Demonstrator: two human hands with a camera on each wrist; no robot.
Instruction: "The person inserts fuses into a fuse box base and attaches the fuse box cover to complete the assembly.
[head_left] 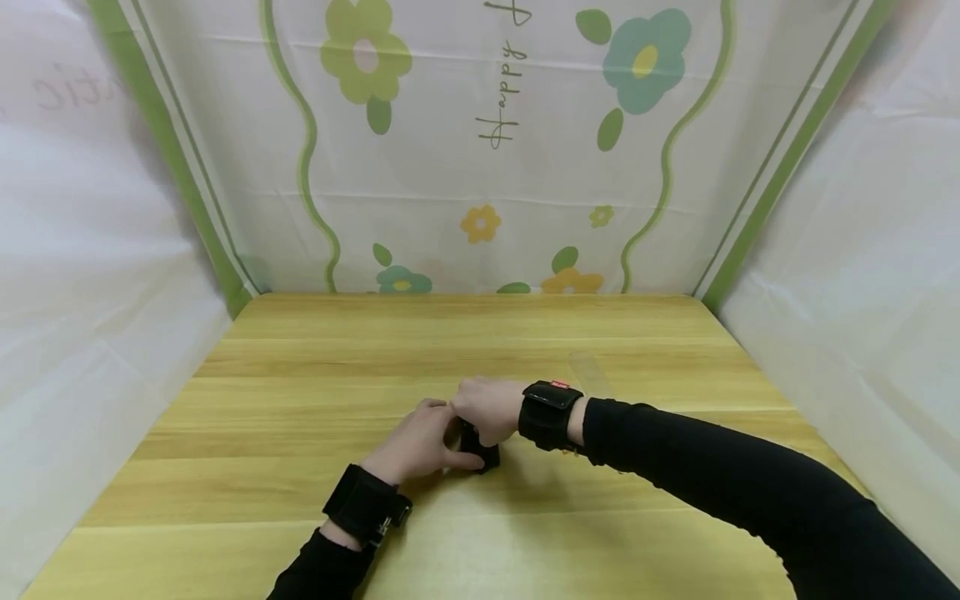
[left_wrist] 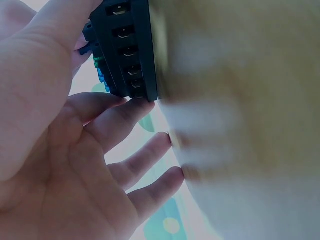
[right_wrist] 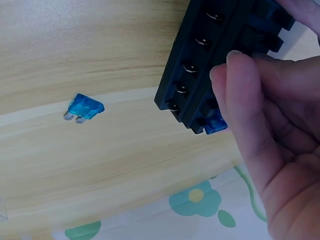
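A black fuse block with a row of metal contacts is held just over the wooden table. My left hand grips it between thumb and forefinger, while the other fingers are spread in the left wrist view. At the fuse side of the block, my right hand has its fingers curled, their tips against it; anything pinched between those tips is hidden. Below them a blue blade fuse sits in the block. Another blue blade fuse lies loose on the table, apart from both hands. A bit of green shows along the block's edge.
The wooden table reaches back to a white flower-printed cloth. White cloth walls stand on both sides. Beyond the right wrist lies a clear, flat strip.
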